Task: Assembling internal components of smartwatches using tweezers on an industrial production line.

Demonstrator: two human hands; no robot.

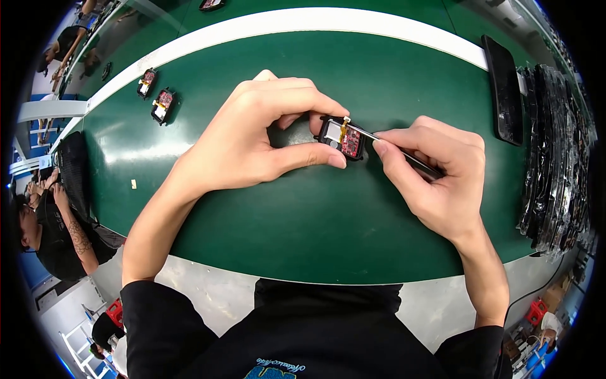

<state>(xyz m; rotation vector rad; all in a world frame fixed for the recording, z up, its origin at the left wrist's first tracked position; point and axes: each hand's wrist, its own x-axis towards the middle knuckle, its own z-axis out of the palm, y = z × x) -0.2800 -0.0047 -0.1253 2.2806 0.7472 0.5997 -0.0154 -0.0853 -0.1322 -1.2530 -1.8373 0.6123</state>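
Between the thumb and fingers of my left hand (265,129) sits a small black device housing (349,146) that lies open, its inside facing up. A red circuit board, a pale silver block and a yellow flex strip (344,131) with a white end show inside it. My right hand (435,167) pinches a pair of slim metal tweezers (364,132), held like a pen. The tweezers' tip reaches the housing beside the flex strip's white end; whether it grips the strip I cannot tell.
Two similar open housings, one nearer (163,105) and one farther (146,83), lie at the far left of the green table (284,234). A black phone-like slab (503,90) and a stack of plastic-wrapped black trays (551,158) stand right. A white rail (315,19) crosses behind. Another person (63,234) sits left.
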